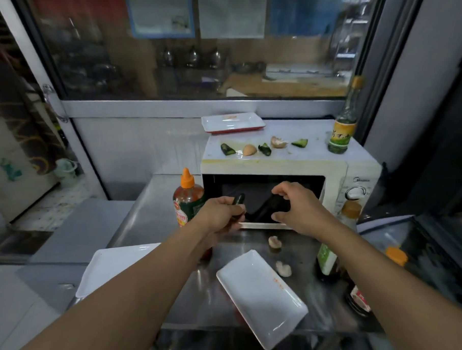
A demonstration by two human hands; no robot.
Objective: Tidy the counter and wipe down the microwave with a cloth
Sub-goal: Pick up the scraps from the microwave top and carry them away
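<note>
Both forearms reach forward over the steel bench (151, 204) toward the microwave (277, 170). The left hand (221, 215) is curled, its fingers pinching a dark green cucumber piece (239, 199) just in front of the microwave door. The right hand (294, 206) hangs in front of the door glass with thumb and fingers spread and loosely bent, gripping nothing; its thumb is near the door's lower edge.

The microwave stands at the back of the bench, door closed. On its top lie three more cucumber pieces (227, 149), two eggshell halves (249, 149) among them, and a glass bottle (343, 127) with a yellow-green label at the right rear corner. A white tray with a red underside (233, 122) sits behind them, overhanging the back edge.

To the left of the microwave stands a sauce bottle (187, 198) with an orange cap. On the bench in front lie two mushrooms (274, 242), one nearer the door, one just beside a white tray (261, 295) set at an angle. A second white tray (112, 267) lies at the left, partly under the left forearm. Bottles (327, 260) crowd the right side of the bench, beside the microwave's dials.

Behind the bench a large window (192, 44) shows a blurred kitchen with kettles and shelves. Tiled floor is visible at left.
</note>
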